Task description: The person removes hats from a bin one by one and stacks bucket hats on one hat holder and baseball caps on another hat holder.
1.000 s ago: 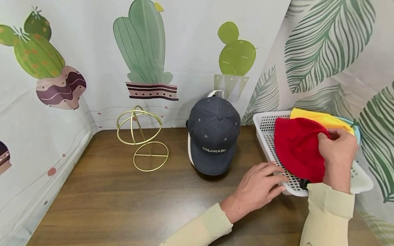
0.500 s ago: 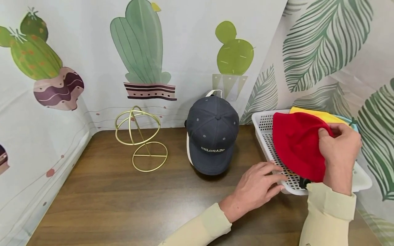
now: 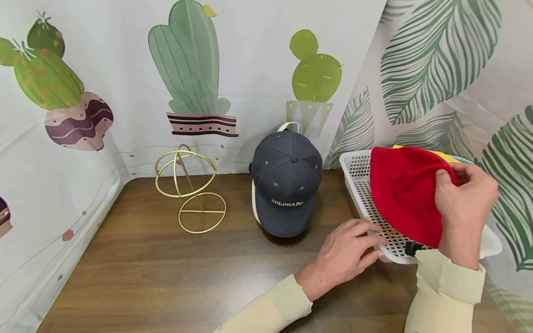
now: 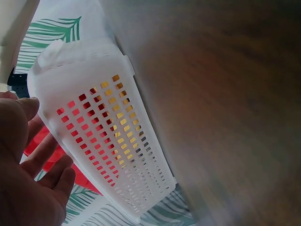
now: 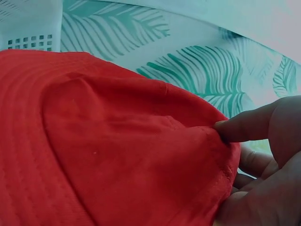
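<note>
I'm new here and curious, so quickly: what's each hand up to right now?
Left hand: open, fingers at the white basket's rim.
Right hand: closed, pinching the red hat.

Red hat (image 3: 408, 196), soft fabric; crown creased, stitched brim leftward. Tilts over white perforated basket (image 3: 360, 164); whether touching, unclear.
</note>
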Available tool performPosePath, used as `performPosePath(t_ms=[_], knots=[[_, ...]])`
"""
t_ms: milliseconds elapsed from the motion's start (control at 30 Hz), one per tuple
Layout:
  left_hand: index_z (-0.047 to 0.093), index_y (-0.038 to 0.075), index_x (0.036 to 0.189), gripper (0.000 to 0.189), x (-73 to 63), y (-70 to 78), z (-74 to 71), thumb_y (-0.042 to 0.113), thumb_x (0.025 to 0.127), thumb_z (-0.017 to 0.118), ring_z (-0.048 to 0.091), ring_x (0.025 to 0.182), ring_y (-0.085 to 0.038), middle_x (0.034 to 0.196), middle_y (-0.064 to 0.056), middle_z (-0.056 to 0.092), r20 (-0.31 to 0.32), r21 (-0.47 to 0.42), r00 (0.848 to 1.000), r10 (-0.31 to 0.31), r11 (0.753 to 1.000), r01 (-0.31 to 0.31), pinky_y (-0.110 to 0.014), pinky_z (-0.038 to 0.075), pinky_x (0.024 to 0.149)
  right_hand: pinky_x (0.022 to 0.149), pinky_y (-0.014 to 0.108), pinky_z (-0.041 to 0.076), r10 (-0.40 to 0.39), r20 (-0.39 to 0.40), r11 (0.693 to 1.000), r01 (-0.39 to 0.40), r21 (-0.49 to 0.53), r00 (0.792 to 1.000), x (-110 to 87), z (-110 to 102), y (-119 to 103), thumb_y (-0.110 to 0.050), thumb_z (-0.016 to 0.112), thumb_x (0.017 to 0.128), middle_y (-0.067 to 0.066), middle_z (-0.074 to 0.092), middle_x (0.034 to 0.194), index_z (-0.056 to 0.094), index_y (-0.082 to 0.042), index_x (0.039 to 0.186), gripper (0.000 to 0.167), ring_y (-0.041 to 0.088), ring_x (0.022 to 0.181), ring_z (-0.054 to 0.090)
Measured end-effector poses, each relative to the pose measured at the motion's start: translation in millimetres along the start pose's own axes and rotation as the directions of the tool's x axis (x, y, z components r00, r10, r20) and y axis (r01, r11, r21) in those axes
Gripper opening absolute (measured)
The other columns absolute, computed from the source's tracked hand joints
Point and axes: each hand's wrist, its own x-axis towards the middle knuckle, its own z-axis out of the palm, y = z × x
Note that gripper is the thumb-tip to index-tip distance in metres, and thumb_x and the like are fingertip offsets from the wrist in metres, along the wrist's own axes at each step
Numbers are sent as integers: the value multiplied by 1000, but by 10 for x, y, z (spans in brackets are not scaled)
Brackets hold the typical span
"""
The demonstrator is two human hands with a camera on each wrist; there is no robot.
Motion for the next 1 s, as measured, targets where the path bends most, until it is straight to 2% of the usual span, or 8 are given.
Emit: performPosePath(t_ms=[133, 267, 400, 500, 633, 800, 1000], knots=[[77, 34, 124, 22, -1, -2, -1, 42, 106, 66, 50, 142, -8, 138, 13, 62, -3, -5, 1000, 1, 1000, -1, -16, 21, 123, 68, 16, 42, -51, -46, 998, 52, 22, 998, -64, -5, -48, -28, 61, 98, -26, 54, 79, 72, -24, 100, 12, -3, 76, 51], [77, 33, 123, 22, 3, -4, 8, 41, 105, 67, 50, 142, -8, 137, 13, 63, -6, -13, 1000, 5, 1000, -6, -16, 21, 123, 68, 15, 42, -95, -79, 994, 98, 40, 992, -120, -9, -93, -28, 62, 99, -27, 54, 79, 76, -19, 104, 17, -3, 75, 51], [77, 32, 123, 21, 12, -10, 16, 39, 105, 69, 50, 142, -9, 137, 12, 63, 0, -44, 1000, 0, 999, 0, -16, 21, 123, 67, 15, 43, -119, -110, 985, 131, 108, 987, -156, -22, -132, -27, 64, 98, -25, 59, 80, 80, -16, 106, 20, -1, 74, 54], [77, 32, 123, 21, 17, -14, 19, 38, 104, 70, 50, 141, -9, 137, 12, 63, 5, -60, 1000, -6, 998, 6, -16, 21, 123, 67, 16, 45, -168, -149, 971, 190, 148, 975, -180, -27, -147, -24, 65, 97, -23, 62, 80, 81, -13, 105, 21, 0, 73, 56], [77, 33, 123, 22, 16, -8, 18, 40, 104, 69, 51, 141, -10, 137, 13, 62, 10, -28, 1000, -11, 1000, 12, -15, 21, 123, 68, 17, 46, -224, -190, 951, 257, 172, 956, -221, -35, -169, -23, 66, 97, -22, 64, 82, 81, -13, 103, 19, -1, 72, 57], [77, 35, 124, 23, 9, -1, 1, 43, 106, 66, 52, 140, -9, 138, 14, 62, 11, 15, 1000, -11, 1000, 11, -15, 21, 123, 69, 17, 47, -250, -206, 933, 292, 209, 946, -281, -39, -231, -19, 67, 97, -21, 66, 83, 81, -12, 103, 17, -1, 71, 58], [76, 35, 124, 23, 9, 1, -1, 43, 105, 66, 51, 138, -7, 137, 14, 61, 16, 9, 1000, -15, 1000, 15, -14, 24, 121, 69, 16, 49, -269, -221, 894, 328, 305, 937, -408, -10, -387, -9, 66, 97, -18, 67, 83, 80, -1, 103, 17, 2, 71, 59]])
